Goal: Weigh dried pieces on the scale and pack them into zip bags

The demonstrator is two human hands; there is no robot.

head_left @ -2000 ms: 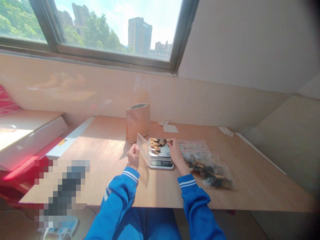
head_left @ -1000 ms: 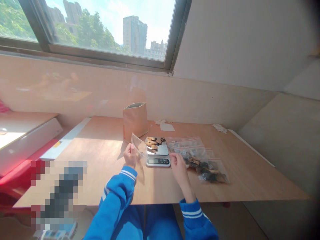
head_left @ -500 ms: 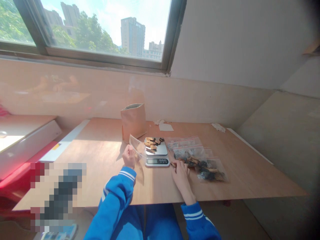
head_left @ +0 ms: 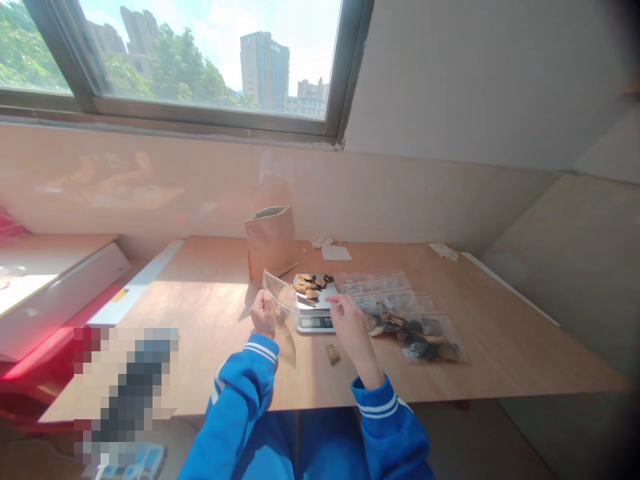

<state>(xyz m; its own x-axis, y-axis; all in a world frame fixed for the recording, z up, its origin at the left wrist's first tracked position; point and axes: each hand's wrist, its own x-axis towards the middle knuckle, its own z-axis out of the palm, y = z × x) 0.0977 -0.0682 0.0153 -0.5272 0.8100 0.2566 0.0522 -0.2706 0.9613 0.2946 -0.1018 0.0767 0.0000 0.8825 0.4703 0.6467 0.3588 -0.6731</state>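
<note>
- I see a small clear bag (head_left: 278,297) pinched at its near edge by my left hand (head_left: 263,315). The hand is curled tight around it, and the bag sticks up, open and tilted toward the scale.
- My right hand (head_left: 348,325) is lifted just right of the little kitchen scale (head_left: 315,308). Its fingers (head_left: 334,301) reach toward the scale's near right corner. They look loosely bent, and I cannot tell if they pinch anything.
- Brown and dark dried pieces (head_left: 311,287) sit in a pile on top of the scale.
- One small brown piece (head_left: 333,354) lies alone on the wooden table (head_left: 200,313), near my right wrist.
- Just right of the scale lie clear zip bags (head_left: 400,313) with more dark pieces inside.
- Behind the scale a brown paper bag (head_left: 271,242) stands upright and open.
- Farther back are a white paper scrap (head_left: 336,253) and the window (head_left: 200,60).
</note>
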